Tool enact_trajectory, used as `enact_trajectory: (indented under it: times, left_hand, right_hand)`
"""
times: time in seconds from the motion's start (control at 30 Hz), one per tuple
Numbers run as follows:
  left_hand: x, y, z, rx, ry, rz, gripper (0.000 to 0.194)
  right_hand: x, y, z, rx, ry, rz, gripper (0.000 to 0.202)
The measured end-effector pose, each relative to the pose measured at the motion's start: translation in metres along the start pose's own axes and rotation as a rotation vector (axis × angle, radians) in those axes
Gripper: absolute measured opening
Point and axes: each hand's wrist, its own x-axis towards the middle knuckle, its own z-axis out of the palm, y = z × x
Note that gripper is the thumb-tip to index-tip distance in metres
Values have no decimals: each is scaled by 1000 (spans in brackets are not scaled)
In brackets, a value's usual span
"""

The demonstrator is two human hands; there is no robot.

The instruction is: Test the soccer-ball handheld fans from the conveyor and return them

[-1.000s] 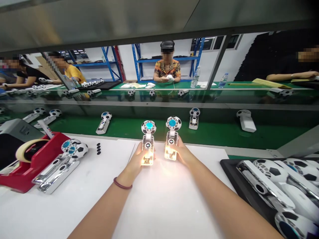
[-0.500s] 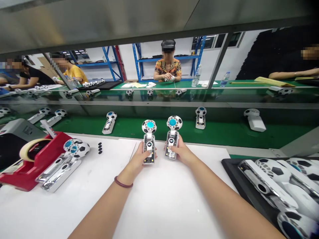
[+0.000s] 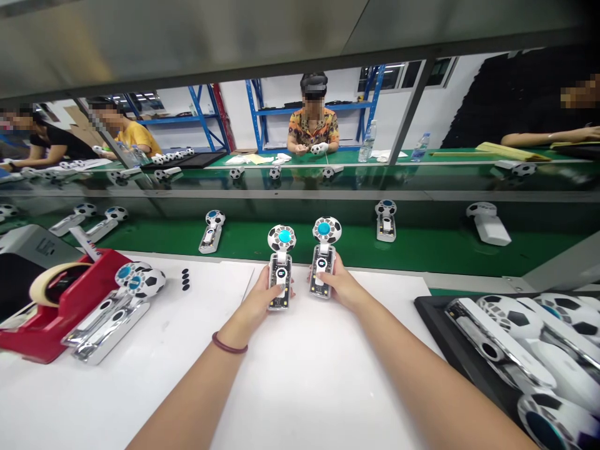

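My left hand point(image 3: 263, 291) is closed around the clear-fronted handle of a football-headed handheld device point(image 3: 280, 275), thumb on the front below a small lit round display. My right hand point(image 3: 338, 281) grips a second football-headed handheld device point(image 3: 323, 265) the same way, thumb on its front under the display. Both devices stand nearly upright side by side, a small gap between them, above the white work surface point(image 3: 300, 375). Each black-and-white patterned head has a blue round centre facing me. My fingers behind the handles are mostly hidden.
More such devices lie on the green belt point(image 3: 253, 240) ahead. A red tape dispenser point(image 3: 100, 281) with two devices beside it and several black ovals point(image 3: 185, 279) are at left. A black tray point(image 3: 435, 319) of devices is at right. A co-worker point(image 3: 313, 128) sits opposite, under an overhead panel point(image 3: 187, 44).
Devices on the near green belt have shifted slightly right. Both my hands keep hold of their devices in almost the same place. The co-worker's hands opposite have moved apart.
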Motion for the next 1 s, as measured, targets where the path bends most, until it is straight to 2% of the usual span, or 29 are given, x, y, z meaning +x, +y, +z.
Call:
enact_trajectory:
  times: [0.27,0.83,0.93,1.0]
  left_hand:
    - [0,1,1,-4,7,3,46]
    - [0,-1,1,-13,15,19,44]
    - [-3,8,6,-9,71,90,52]
    - [-3,23,13,5,93,202,56]
  right_hand:
    - [0,0,0,9,12,-13,70]
    - [0,3,-1,-20,13,-30,73]
    - [-3,-10,8,-16,19,-100,74]
    - [-6,-30,19,86,34,-168,69]
